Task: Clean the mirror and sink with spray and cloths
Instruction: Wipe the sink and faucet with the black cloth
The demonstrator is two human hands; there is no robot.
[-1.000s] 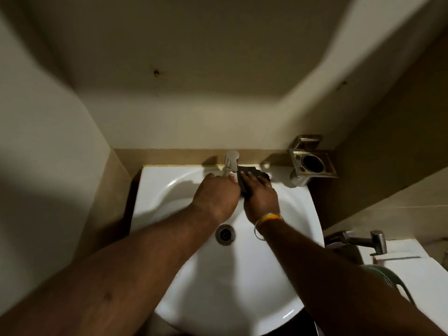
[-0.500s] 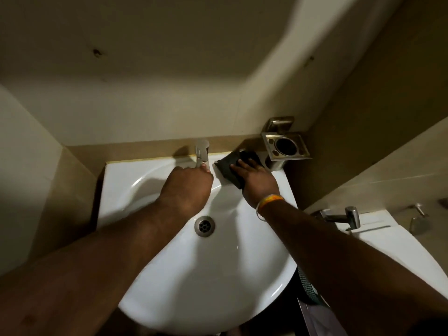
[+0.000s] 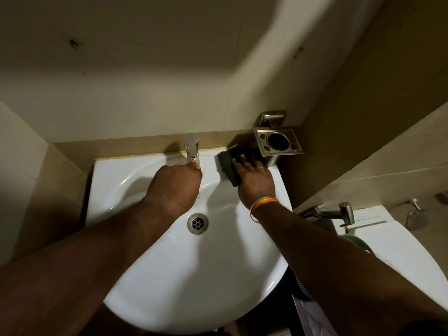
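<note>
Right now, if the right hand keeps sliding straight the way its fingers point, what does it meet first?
Probably the metal holder on the wall: the right hand, pressing the dark cloth on the sink rim, points there. Depth is unclear.

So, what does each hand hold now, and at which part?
The right hand presses flat on the dark cloth at the sink's back right corner, covering its right part. The left hand touches the tap at its lower part; a real grip cannot be told.
</note>
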